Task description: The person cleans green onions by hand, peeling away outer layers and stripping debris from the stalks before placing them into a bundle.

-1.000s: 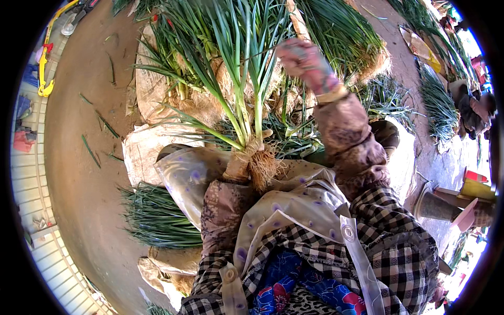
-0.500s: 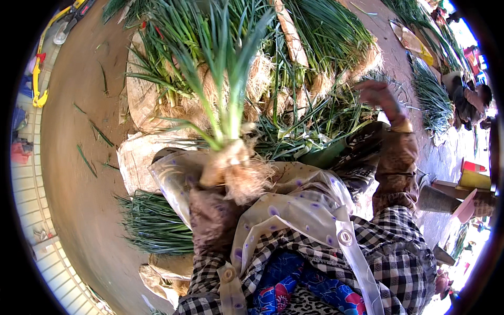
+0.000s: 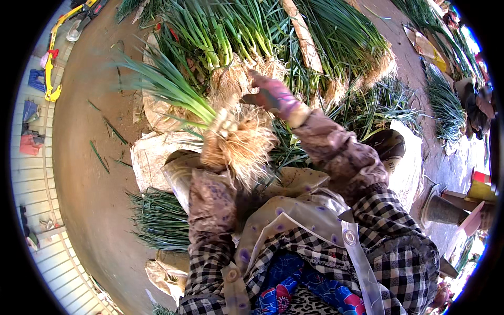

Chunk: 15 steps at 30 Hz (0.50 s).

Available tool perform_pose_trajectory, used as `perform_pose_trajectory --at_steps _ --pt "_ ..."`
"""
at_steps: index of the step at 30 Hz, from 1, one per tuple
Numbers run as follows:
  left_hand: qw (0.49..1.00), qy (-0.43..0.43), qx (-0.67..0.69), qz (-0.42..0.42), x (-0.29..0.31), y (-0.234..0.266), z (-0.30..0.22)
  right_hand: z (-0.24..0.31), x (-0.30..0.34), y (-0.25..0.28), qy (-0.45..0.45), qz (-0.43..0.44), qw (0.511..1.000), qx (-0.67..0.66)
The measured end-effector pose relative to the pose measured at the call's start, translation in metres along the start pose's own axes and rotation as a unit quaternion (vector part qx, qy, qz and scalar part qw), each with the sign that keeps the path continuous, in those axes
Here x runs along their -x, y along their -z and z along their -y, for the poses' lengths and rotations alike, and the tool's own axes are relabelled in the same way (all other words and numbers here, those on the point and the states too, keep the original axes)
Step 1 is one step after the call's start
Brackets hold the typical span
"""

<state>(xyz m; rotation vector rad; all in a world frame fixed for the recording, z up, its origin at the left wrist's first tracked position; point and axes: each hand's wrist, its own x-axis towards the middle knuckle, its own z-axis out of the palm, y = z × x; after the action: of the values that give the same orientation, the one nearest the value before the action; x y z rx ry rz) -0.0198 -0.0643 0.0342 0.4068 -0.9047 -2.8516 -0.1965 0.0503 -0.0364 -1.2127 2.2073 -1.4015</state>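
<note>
My left hand is closed around a bunch of green onions near its base. Pale stringy roots hang to the right of that hand, and the green leaves point up and to the left, blurred at the tips. Beyond it, my gloved right hand reaches over the root ends of the large onion pile. Its fingers are stretched out and apart, with nothing seen between them. Whether the fingertips touch the roots, I cannot tell.
Loose leaves lie right of my right hand. A strip of brown sacking crosses the pile. Another onion stack rests beside my left arm. At the far left stands a yellow-framed object; a dark bucket is at the right.
The held bunch has swung from upright to leaning left, its roots now turned right. My right hand has moved left from the right side to the root ends of the pile.
</note>
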Motion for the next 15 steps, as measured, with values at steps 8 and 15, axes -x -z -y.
perform_pose_trajectory --at_steps 8,15 --pt "0.998 0.006 0.044 -0.051 0.026 0.019 0.017 0.086 -0.067 0.004 -0.207 0.105 0.964 0.129" --pt "0.998 0.011 0.055 0.002 0.030 0.010 0.021 0.011 -0.030 0.161 0.062 -0.021 0.840 -0.538"
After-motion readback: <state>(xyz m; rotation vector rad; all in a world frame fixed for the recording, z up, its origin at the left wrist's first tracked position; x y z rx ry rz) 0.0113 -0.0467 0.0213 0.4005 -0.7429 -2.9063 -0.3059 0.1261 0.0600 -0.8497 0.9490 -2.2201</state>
